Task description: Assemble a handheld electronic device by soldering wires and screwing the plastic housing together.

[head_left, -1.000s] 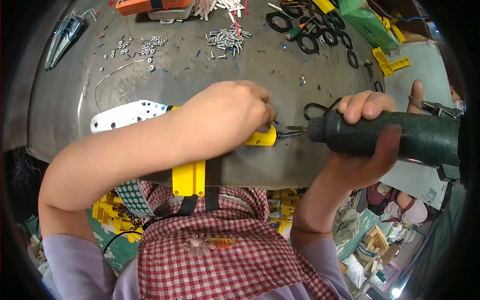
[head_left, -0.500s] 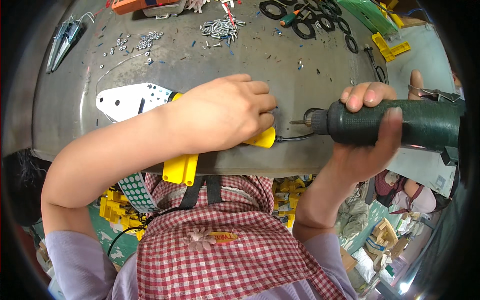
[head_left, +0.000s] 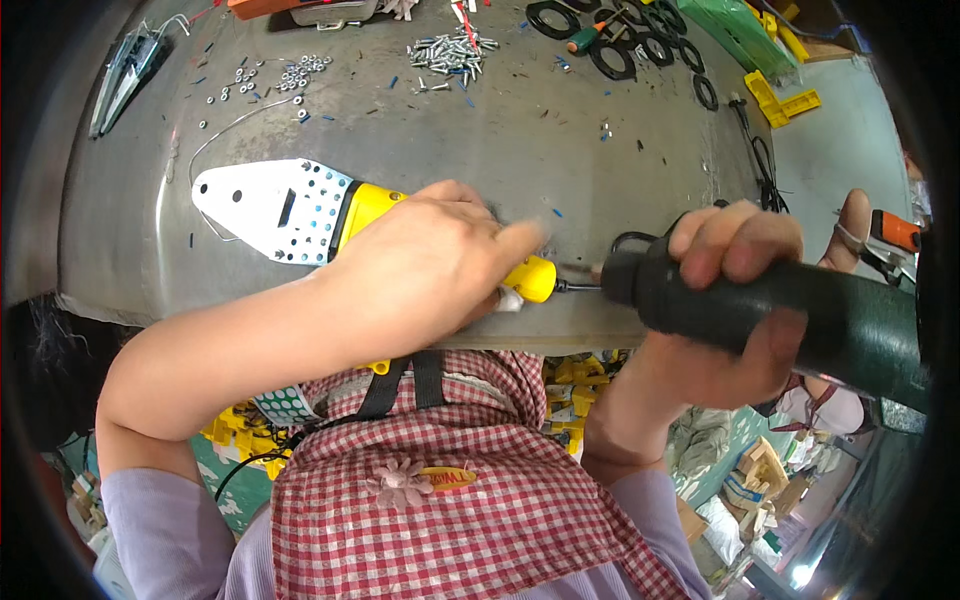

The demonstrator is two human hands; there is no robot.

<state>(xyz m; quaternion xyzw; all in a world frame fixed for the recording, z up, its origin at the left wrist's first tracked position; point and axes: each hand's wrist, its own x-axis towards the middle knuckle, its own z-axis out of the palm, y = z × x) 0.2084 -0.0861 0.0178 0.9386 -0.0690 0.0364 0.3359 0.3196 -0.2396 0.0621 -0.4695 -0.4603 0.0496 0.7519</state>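
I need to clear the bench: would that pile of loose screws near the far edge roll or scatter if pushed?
Probably scatters: the screw pile lies loose on the smooth metal bench. Single screws likely roll in arcs. Each looks small and light.

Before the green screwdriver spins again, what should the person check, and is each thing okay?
1. Left hand pressing down the yellow tool: ok.
2. Right hand wrapped around the green power screwdriver: ok.
3. Screwdriver bit meeting the yellow tool's end: ok, it touches.
4. Bit seated in a screw: cannot tell, too small.
5. White perforated plate lying flat on the metal table: ok.
6. Left fingers away from the bit: not ok, they are close.
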